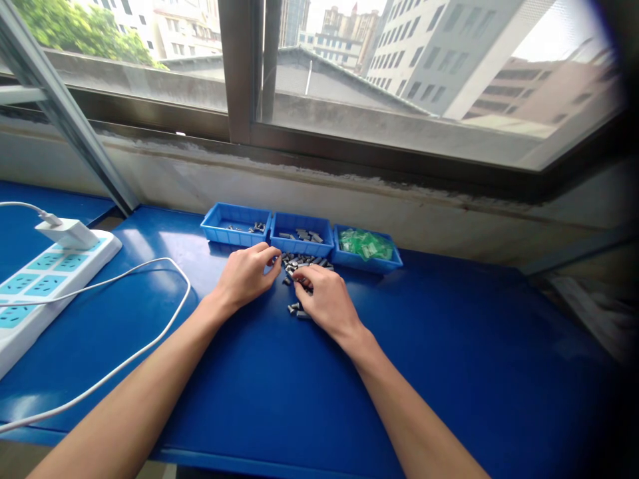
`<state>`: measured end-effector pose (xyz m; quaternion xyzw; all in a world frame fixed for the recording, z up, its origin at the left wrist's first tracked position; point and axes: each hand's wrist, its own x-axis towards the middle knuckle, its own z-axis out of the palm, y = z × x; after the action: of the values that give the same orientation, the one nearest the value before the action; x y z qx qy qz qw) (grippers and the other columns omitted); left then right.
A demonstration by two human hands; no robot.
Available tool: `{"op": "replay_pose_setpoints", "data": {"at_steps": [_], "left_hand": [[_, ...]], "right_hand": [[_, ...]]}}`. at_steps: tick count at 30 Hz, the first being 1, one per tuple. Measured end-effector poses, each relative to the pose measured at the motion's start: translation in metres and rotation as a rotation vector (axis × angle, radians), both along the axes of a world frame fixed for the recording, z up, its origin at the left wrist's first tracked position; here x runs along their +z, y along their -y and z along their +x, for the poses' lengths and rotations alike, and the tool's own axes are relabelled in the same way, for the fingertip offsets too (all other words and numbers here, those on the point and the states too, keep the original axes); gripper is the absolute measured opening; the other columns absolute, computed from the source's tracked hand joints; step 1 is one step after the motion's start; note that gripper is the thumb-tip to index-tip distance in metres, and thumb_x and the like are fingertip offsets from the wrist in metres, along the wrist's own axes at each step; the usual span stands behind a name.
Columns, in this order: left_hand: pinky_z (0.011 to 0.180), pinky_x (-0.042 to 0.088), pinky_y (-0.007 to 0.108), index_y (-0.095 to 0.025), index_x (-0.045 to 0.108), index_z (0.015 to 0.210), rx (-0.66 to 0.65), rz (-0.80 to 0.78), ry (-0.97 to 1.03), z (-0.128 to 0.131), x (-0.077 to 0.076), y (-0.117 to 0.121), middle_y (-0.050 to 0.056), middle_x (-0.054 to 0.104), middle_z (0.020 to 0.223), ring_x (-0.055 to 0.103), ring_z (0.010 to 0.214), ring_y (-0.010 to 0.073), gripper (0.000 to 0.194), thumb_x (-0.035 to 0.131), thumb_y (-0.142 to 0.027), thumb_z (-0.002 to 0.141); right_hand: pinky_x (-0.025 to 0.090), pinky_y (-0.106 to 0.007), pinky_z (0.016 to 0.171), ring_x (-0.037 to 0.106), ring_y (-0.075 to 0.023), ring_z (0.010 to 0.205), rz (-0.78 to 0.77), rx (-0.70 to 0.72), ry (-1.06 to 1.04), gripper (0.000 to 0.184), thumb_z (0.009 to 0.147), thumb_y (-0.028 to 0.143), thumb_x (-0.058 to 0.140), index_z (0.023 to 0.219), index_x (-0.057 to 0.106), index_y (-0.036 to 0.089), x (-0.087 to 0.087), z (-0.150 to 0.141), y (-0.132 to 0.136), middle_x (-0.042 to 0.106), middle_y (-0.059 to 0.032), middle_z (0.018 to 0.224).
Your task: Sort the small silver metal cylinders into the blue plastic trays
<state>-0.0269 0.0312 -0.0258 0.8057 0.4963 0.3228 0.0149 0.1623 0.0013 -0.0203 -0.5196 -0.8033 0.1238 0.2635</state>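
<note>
On the blue table lies a pile of small dark metal pieces, bolt-like or short cylinders. My left hand is at the pile's left edge, thumb and forefinger curled together; whatever may be between them is too small to name. Over the pile's front right part, my right hand has its fingers bent down in a pinch among the pieces. Its fingertips partly cover what they touch. A few loose metal pieces lie just in front, beside the right thumb.
Behind the pile stand three blue bins in a row: a left bin with small screws, a middle bin with metal pieces, and a right bin with green packets. A white power strip and cable lie left, below a window.
</note>
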Motion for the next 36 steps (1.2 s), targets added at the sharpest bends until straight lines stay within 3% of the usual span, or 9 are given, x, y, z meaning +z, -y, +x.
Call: {"op": "replay_pose_setpoints", "data": {"at_steps": [11,18,22,27,32,36], "left_hand": [[0.063,0.044,0.026,-0.02,0.073,0.097,0.006,-0.014,-0.009,-0.0014,-0.0005,-0.0005,0.002,0.068,0.08,0.06,0.062,0.0134,0.019,0.055,-0.026,0.092],[0.063,0.044,0.026,-0.02,0.072,0.096,0.004,-0.013,-0.016,-0.0017,-0.0019,-0.0009,0.003,0.068,0.079,0.06,0.062,0.0139,0.019,0.054,-0.026,0.092],[0.064,0.045,0.026,-0.02,0.073,0.096,0.005,-0.026,-0.018,-0.0012,-0.0016,-0.0009,0.003,0.068,0.079,0.061,0.063,0.0144,0.02,0.055,-0.026,0.092],[0.064,0.045,0.026,-0.02,0.073,0.096,0.0,-0.019,-0.008,-0.0015,-0.0016,-0.0008,0.003,0.068,0.078,0.061,0.063,0.0145,0.019,0.055,-0.026,0.092],[0.064,0.045,0.025,-0.02,0.073,0.097,-0.012,-0.026,0.015,-0.002,-0.0006,0.0,0.003,0.069,0.08,0.061,0.063,0.0137,0.018,0.056,-0.025,0.091],[0.066,0.045,0.025,-0.02,0.073,0.098,-0.036,-0.076,0.085,-0.0011,0.0018,0.0009,0.002,0.07,0.082,0.06,0.063,0.0126,0.018,0.057,-0.024,0.09]], "right_hand": [[0.051,-0.03,0.076,0.068,-0.0196,0.081,-0.006,-0.042,-0.051,0.013,0.086,0.015,0.06,0.091,0.07,0.021,-0.0025,0.0017,-0.0013,0.073,-0.0059,0.089],[0.05,-0.032,0.082,0.067,-0.0226,0.09,0.024,-0.056,0.006,0.015,0.084,0.028,0.069,0.097,0.07,0.021,-0.0019,0.0003,0.0005,0.072,-0.0073,0.099],[0.048,-0.03,0.074,0.067,-0.0203,0.081,0.012,-0.089,0.024,0.011,0.085,0.019,0.061,0.094,0.069,0.02,-0.0012,-0.0016,0.0002,0.072,-0.0062,0.09],[0.048,-0.029,0.071,0.066,-0.0196,0.076,0.011,-0.121,0.024,0.016,0.077,0.012,0.059,0.088,0.069,0.02,0.0011,-0.002,0.0006,0.072,-0.0047,0.083],[0.051,-0.029,0.073,0.067,-0.0183,0.074,0.003,-0.116,-0.115,0.023,0.073,0.009,0.059,0.09,0.07,0.02,-0.0015,-0.0001,-0.001,0.072,-0.0047,0.087],[0.052,-0.027,0.072,0.067,-0.0159,0.071,0.018,-0.117,-0.245,0.017,0.077,0.014,0.062,0.092,0.068,0.02,-0.0012,0.0032,-0.0032,0.071,-0.004,0.089]]}}
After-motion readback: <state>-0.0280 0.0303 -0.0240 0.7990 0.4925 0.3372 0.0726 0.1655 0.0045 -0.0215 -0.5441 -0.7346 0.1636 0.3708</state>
